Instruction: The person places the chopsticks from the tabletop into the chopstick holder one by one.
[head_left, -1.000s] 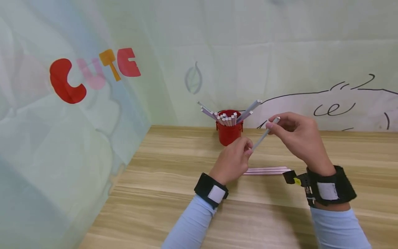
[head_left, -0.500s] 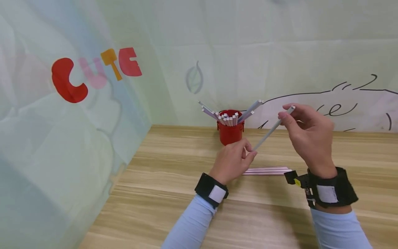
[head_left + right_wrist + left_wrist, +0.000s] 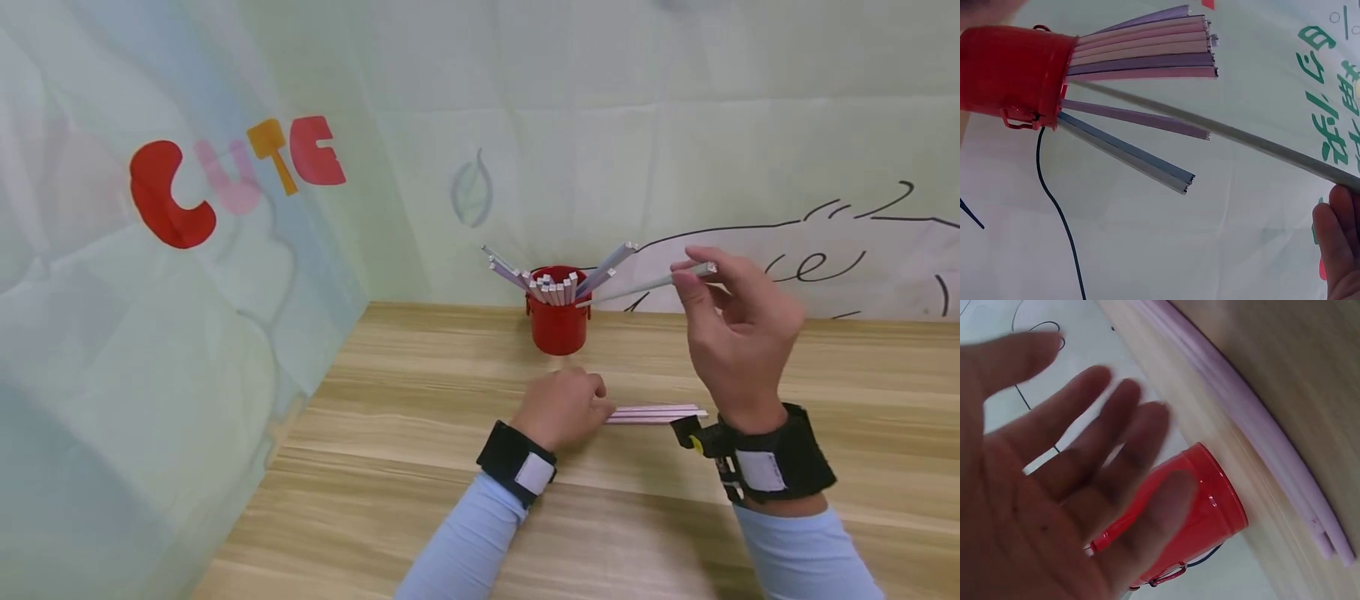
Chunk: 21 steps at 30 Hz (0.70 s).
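Note:
My right hand (image 3: 742, 333) pinches a thin grey-green stick (image 3: 652, 286) near one end, between thumb and fingers. The stick slants leftward, and its far end overlaps the rim of a small red bucket (image 3: 558, 332) in the head view. Seen from the right wrist, the same stick (image 3: 1235, 133) runs across to the bucket's mouth, beside a bunch of pink, purple and blue sticks (image 3: 1147, 50). My left hand (image 3: 564, 408) is low in front of the bucket, fingers loosely bent and holding nothing. Its fingertips are close to several pink sticks (image 3: 654, 414) lying on the table.
The wooden table (image 3: 420, 467) meets a printed cloth backdrop (image 3: 585, 183) right behind the bucket. Another cloth wall with the coloured letters CUTE (image 3: 176, 196) stands on the left. Wire handle loops (image 3: 1019, 122) stick out from the bucket's side.
My left hand has let go of the grey-green stick's lower end and dropped toward the pink sticks. The right hand has swung that stick's far end up to the bucket rim.

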Available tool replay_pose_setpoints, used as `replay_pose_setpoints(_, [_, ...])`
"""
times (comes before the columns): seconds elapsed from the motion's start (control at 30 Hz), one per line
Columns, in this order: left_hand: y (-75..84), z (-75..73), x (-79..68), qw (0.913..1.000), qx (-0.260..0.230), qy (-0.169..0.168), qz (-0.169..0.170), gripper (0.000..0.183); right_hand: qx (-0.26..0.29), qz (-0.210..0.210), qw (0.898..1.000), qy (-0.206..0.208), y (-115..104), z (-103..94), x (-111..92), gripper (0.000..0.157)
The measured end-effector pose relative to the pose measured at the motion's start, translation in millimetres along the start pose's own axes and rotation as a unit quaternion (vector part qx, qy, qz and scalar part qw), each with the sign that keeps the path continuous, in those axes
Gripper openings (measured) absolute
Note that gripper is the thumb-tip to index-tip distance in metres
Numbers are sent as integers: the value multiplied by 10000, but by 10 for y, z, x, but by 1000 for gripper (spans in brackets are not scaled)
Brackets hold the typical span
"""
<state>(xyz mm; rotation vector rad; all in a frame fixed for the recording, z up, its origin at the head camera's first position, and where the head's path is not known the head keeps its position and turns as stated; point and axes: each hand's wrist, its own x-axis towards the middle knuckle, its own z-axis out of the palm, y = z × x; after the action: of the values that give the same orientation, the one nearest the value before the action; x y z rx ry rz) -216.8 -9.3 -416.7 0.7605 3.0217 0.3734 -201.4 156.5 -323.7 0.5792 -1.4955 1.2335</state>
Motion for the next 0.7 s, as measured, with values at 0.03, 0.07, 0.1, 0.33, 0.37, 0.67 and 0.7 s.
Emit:
replay_pose_setpoints(0.03, [-4,15,0,9998,62,-176,2,27,37,-21,10000,16,-10,9,-3,18])
replay_pose_setpoints(0.07, [-9,27,-2,9994,81,-326,-4,27,53,-38,10000,32,-20,17,-5,18])
replay_pose_setpoints(0.1, [-13,35,-4,9991,93,-422,3,25,63,-53,9999,64,-28,25,-8,18])
replay_pose_setpoints(0.33, [-35,63,-23,9985,341,-415,120,14,125,8,9998,-143,15,87,-53,26])
replay_pose_setpoints(0.37, [-33,70,-26,9984,418,-373,121,13,31,44,9996,-280,37,88,-66,28])
replay_pose_setpoints(0.67, [19,122,-43,9970,712,-269,145,6,-1189,532,9838,-1234,155,104,-188,36])
replay_pose_setpoints(0.7, [22,118,-42,9968,738,-251,162,6,-1182,610,9825,-1307,154,112,-196,38])
